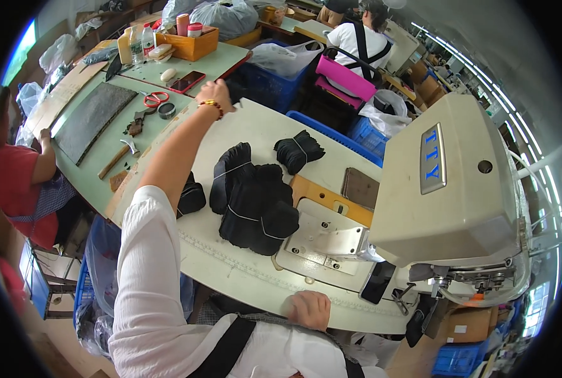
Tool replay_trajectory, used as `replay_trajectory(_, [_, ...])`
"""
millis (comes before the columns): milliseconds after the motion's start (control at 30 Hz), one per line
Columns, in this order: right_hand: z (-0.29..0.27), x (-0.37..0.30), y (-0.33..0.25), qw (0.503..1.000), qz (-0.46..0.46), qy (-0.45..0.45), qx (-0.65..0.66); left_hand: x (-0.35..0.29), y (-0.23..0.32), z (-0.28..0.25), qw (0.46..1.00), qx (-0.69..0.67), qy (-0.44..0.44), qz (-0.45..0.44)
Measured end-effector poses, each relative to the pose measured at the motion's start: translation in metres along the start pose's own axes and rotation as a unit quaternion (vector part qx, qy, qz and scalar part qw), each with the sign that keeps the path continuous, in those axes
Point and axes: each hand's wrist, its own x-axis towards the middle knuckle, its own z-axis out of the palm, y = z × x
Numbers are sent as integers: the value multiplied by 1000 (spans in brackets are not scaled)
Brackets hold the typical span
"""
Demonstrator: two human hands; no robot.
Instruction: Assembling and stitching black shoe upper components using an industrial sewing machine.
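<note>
My left arm reaches far across to the back edge of the sewing table [230,277]. My left hand [215,94], with a beaded bracelet on its wrist, is closed with the fingers bent down; a small dark and pale bit shows by the fingertips, too small to name. Close to my body, my right hand [309,310] is over the table's front edge, its fingers smeared by motion. Between the hands lie bundles of black fabric pieces [256,211] tied with white string. A smaller tied bundle [300,151] lies behind them, and another black bundle [191,196] is partly behind my left forearm.
A beige sewing machine [445,189] stands at right, a phone [378,282] beside its base. On the green table at left are red-handled scissors [155,99], a hammer [114,160], a red phone [186,82] and a wooden box [189,45]. A person in red [26,170] works there.
</note>
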Motion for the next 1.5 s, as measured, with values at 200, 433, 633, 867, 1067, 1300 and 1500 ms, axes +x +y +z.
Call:
replay_trajectory(200, [-6, 8, -2, 1000, 5, -12, -5, -3, -28, 31, 997, 21, -43, -66])
replay_trajectory(433, [-2, 5, 0, 1000, 0, -1, -12, -50, 112, 3, 971, -9, -40, 234])
replay_trajectory(633, [-8, 5, -4, 1000, 1, -19, 6, -93, 186, 41, 955, -34, -205, 211])
replay_trajectory(867, [-3, 0, -2, 1000, 0, -17, 23, -54, 111, 32, 988, -57, -10, 144])
replay_trajectory(1067, [-4, 5, -1, 1000, -6, 0, 8, -13, 17, 28, 993, -29, -22, 108])
replay_trajectory(1300, [-8, 8, -3, 1000, -9, 4, 15, -11, 2, 39, 986, -40, -26, 158])
replay_trajectory(1500, [-7, 8, -5, 1000, -17, 7, 9, -15, 4, 41, 989, -53, -40, 129])
